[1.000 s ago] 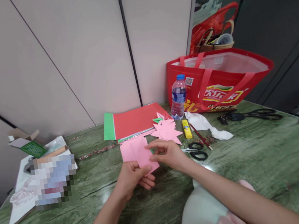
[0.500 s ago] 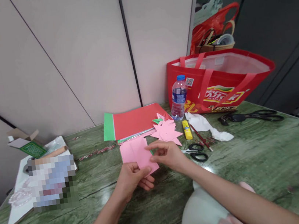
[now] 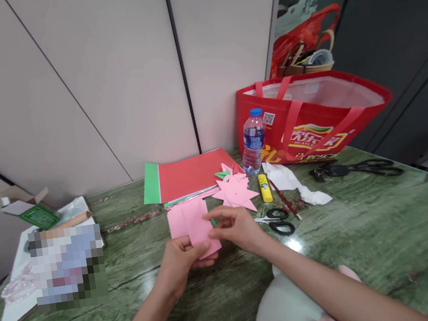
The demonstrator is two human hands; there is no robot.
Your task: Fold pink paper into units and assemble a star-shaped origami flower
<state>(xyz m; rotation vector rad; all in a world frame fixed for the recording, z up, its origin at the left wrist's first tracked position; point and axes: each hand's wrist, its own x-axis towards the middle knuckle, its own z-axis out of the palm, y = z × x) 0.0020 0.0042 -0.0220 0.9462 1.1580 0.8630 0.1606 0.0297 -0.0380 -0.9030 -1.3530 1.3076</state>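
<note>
Between my hands is a piece of pink paper [image 3: 199, 221], held slightly tilted above the table. My left hand [image 3: 178, 261] grips its lower edge, thumb in front and fingers behind. At its right edge, the thumb and fingers of my right hand [image 3: 237, 227] pinch the paper. Another pink sheet or flap [image 3: 175, 223] shows behind on the left; I cannot tell whether it is joined. Just beyond my right hand lies a pink pointed paper star [image 3: 236, 192], with a small green paper piece [image 3: 223, 174] by its upper edge.
Red paper [image 3: 192, 175] and green paper [image 3: 151, 182] lie against the wall. Right of the star are scissors [image 3: 281, 226], a yellow glue stick [image 3: 264, 188], a pencil [image 3: 285, 201] and white tissue [image 3: 310, 195]. A water bottle [image 3: 253, 144] stands before a red bag [image 3: 312, 120].
The pink paper is turned a little and now looks narrower, with more of the pink behind it showing at left. My left fingers have closed in beneath it. The view has shifted slightly.
</note>
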